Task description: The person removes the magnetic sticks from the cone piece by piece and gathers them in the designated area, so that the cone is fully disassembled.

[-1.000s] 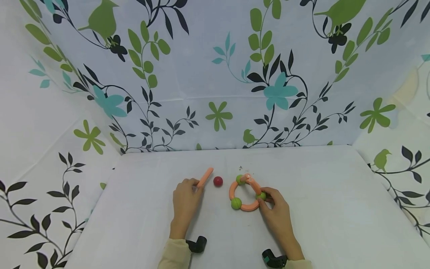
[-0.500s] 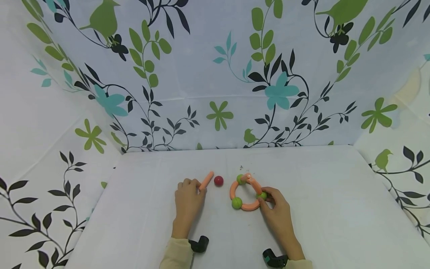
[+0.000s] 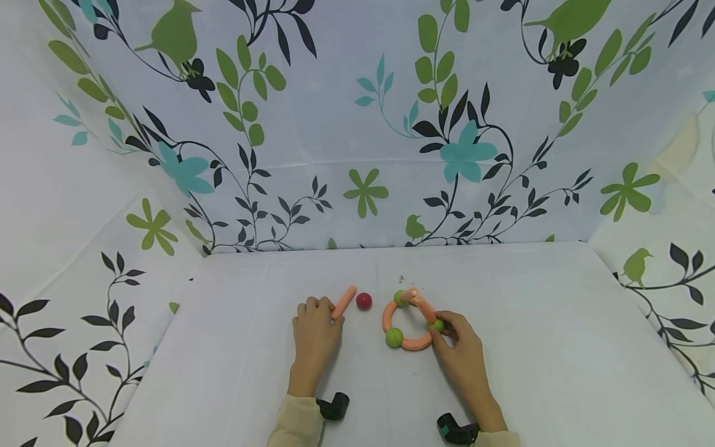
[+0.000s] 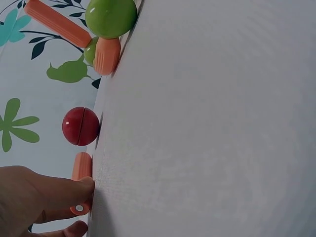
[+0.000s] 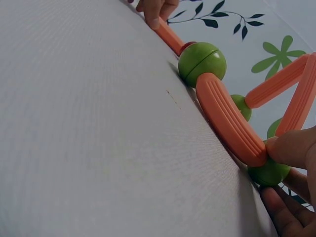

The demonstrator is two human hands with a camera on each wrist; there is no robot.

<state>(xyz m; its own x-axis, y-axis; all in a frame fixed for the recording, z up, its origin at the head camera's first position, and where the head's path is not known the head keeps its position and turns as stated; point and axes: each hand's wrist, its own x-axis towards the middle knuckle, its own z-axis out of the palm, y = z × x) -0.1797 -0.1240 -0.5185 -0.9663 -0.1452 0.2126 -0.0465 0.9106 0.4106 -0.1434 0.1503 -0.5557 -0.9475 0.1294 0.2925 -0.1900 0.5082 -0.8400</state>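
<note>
In the head view my left hand (image 3: 315, 338) pinches an orange ridged stick (image 3: 343, 302) near its lower end; a white round spot shows at that end in the left wrist view. Just right of the stick's tip lies a red ball (image 3: 364, 302) with a seam around it. My right hand (image 3: 460, 354) pinches a green ball (image 5: 269, 170) between thumb and fingers. That ball belongs to a ring of curved orange pieces (image 3: 416, 343) and several green balls (image 3: 394, 338). At the ring's far side, two orange pieces lean up off the table and meet in a peak (image 5: 308, 57).
The white table (image 3: 547, 335) spreads out around both hands. Behind it hangs a pale cloth (image 3: 313, 136) printed with leaves, flowers and birds. A black wrist camera (image 3: 334, 406) sits on the left wrist, another black camera (image 3: 457, 429) on the right.
My left hand has shifted slightly right and toward me with the orange stick, whose tip is now lower beside the red ball. The right hand and the ring stay in place.
</note>
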